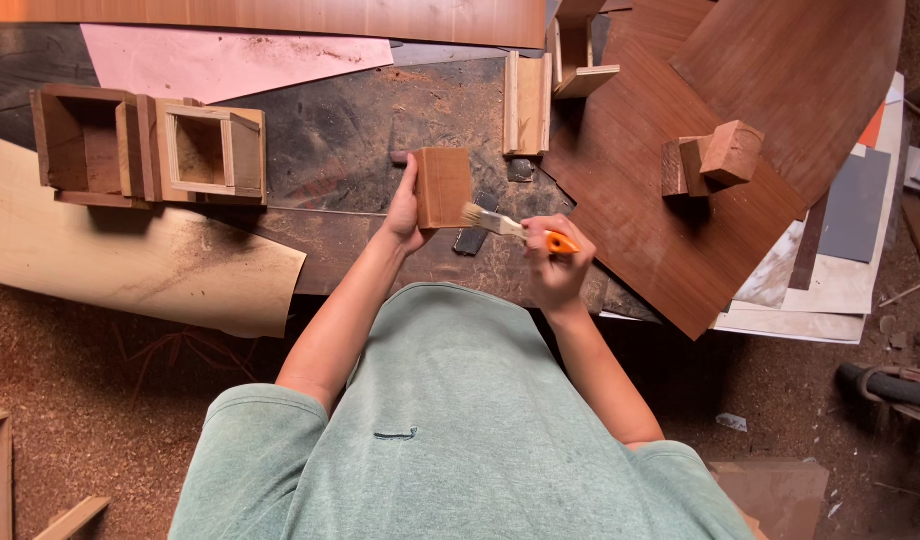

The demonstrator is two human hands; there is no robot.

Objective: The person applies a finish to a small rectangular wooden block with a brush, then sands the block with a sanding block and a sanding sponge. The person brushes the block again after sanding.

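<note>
Left of your hands, dark worn benchtop point(350, 130) lies open; two open wooden boxes point(150, 145) block farther left.

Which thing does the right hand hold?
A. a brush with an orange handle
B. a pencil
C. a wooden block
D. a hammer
A: the right hand grips a small brush with an orange handle, its bristles against the wooden block that the left hand holds.

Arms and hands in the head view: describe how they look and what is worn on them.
Both forearms are bare from the elbows down. The left hand and right hand wear no gloves; no rings, watch or bands show. Loose short sleeves of a grey-green t-shirt cover the upper arms.
</note>
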